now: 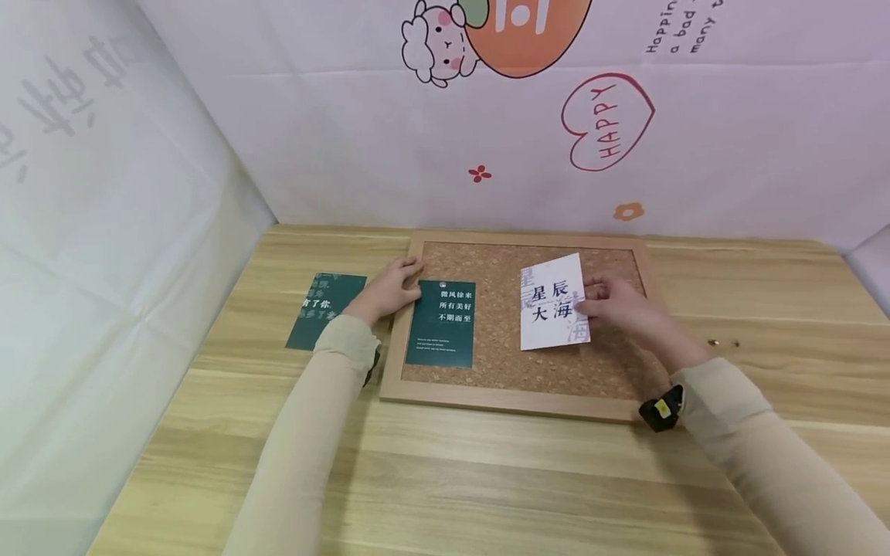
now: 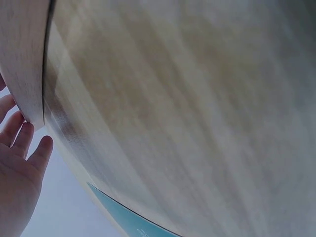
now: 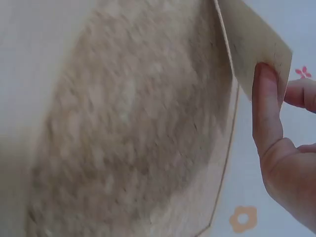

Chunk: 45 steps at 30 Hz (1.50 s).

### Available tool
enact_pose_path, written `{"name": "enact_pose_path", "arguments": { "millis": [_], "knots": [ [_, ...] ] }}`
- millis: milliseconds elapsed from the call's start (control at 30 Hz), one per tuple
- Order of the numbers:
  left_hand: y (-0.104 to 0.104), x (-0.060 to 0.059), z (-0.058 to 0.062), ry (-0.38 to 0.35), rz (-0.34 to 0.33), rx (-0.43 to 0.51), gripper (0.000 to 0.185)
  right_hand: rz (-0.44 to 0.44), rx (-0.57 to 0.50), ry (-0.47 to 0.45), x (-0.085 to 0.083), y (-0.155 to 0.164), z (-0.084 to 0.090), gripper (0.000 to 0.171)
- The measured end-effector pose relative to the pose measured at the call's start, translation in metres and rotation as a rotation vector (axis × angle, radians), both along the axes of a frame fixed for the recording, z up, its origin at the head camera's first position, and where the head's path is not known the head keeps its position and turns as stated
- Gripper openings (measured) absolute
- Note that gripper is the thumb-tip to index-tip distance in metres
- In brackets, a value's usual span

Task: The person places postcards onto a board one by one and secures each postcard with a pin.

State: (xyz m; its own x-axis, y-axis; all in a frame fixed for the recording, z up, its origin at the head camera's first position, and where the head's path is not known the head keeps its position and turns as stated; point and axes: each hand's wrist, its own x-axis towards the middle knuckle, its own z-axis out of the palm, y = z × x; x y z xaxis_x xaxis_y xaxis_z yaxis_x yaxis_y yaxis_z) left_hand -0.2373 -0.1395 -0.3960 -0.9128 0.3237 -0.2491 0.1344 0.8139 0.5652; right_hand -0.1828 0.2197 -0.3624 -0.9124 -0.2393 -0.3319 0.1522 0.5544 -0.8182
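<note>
A wood-framed corkboard (image 1: 497,266) lies on the table. My left hand (image 1: 389,292) rests at its left frame, the fingers fairly straight along the edge in the left wrist view. Over the right half of the board, my right hand (image 1: 619,309) pinches a white card (image 1: 549,336) with large dark characters by its right side. Seen from the right wrist, the thumb (image 3: 267,94) presses one face of this card (image 3: 256,39), which stands tilted to the cork. A dark green card (image 1: 439,332) is on the board's left part, with a small pin at its top.
Another dark green card (image 1: 327,297) lies on the table left of the board, partly behind my left hand. Two small metallic pieces (image 1: 713,342) sit on the wood to the right. A printed white sheet (image 1: 389,147) rises behind the table.
</note>
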Motion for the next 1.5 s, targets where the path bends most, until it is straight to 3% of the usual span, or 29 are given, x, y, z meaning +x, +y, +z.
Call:
{"name": "enact_pose_path", "arguments": {
  "millis": [133,267,400,700,1500],
  "knots": [
    [0.0,-0.001,0.0,0.002,-0.002,0.009,0.058,0.03,-0.031,-0.024,0.002,-0.009,-0.003,0.079],
    [0.001,-0.001,0.001,0.005,-0.004,0.016,0.058,0.072,-0.043,-0.008,0.005,-0.015,-0.006,0.086],
    [0.002,-0.002,0.002,0.008,-0.001,0.016,0.059,0.092,0.012,0.011,0.003,-0.021,-0.01,0.084],
    [0.002,-0.002,0.001,0.018,-0.004,0.01,0.059,0.089,0.241,0.091,0.004,-0.028,-0.017,0.079],
    [0.003,0.001,0.003,0.0,0.005,0.006,0.06,0.101,0.333,0.077,0.006,-0.044,-0.021,0.076]
  ]
}}
